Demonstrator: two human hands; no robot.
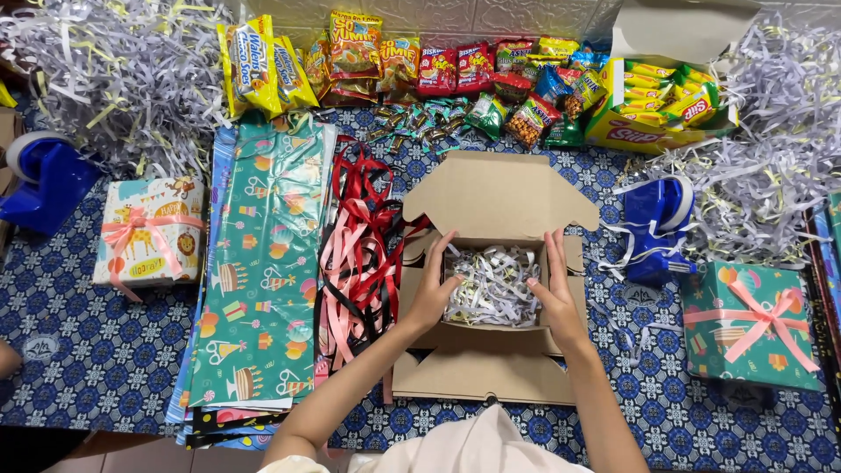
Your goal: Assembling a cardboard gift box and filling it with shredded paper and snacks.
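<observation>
Grip loose: left hand (432,293) and right hand (555,298) open, pressing cardboard box (491,350) walls.

Brown cardboard box (491,206) — white-grey paper shreds (492,285) — blue-patterned tablecloth (79,350)

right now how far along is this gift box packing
Done: two wrapped gifts sit tied with pink bows. In hand: left hand and right hand press shredded paper into the open cardboard box. Left: snack packets not yet inside, lid open, no wrapping.
</observation>
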